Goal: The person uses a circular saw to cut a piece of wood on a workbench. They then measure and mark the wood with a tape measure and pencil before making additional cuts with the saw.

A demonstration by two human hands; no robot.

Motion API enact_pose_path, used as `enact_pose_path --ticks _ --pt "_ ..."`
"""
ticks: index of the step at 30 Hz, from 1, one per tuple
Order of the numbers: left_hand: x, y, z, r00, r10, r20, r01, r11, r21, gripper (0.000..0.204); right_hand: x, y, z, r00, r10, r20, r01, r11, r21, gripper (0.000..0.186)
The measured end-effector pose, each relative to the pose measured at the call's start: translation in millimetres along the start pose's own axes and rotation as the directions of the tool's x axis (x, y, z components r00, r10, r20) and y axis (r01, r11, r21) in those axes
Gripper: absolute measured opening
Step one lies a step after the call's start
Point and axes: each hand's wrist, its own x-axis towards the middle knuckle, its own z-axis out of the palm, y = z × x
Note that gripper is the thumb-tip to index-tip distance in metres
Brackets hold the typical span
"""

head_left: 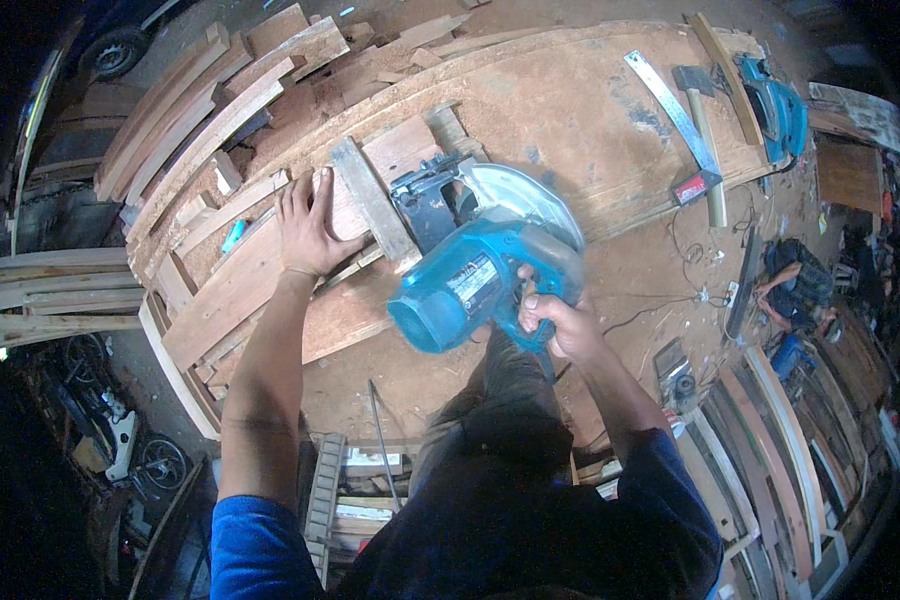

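A teal circular saw (448, 288) sits over a wooden board (240, 285) lying on the workbench. My right hand (560, 322) is wrapped round the saw's rear handle, with the thumb showing on top. The saw's metal base rests beside a short wooden strip (368, 195) laid across the board. Its blade edge is hidden under the guard. My left hand (308, 228) lies flat on the board with fingers spread, just left of that strip, the thumb close to it.
Sawdust covers the workbench (570, 100). At its right lie a metal square (670, 105), a hammer (708, 165) and another teal power tool (773, 112). Timber pieces (210, 110) are heaped at the far left. Cables (660, 300) trail on the floor near a crouching person (798, 285).
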Motion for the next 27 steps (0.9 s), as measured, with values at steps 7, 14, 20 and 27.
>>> enact_pose_path --ticks 7,14,20,27 --pt "-1 -1 0 0.999 0.031 -0.034 -0.032 0.999 -0.017 0.114 2 -4 -2 0.998 0.054 0.045 -0.051 0.997 -0.064 0.041" --pt "-1 0 0 1.0 0.016 -0.017 -0.016 1.0 0.02 0.114 9 -12 5 0.997 0.062 0.04 -0.06 0.996 -0.059 0.035" --pt "-1 0 -3 1.0 0.006 0.018 -0.007 1.0 0.029 0.115 10 -7 -1 0.994 0.074 0.077 -0.075 0.997 0.002 0.025" --pt "-2 1 -1 1.0 -0.002 0.015 0.002 1.0 0.015 0.117 10 -7 -2 0.993 0.104 0.049 -0.103 0.995 -0.018 0.026"
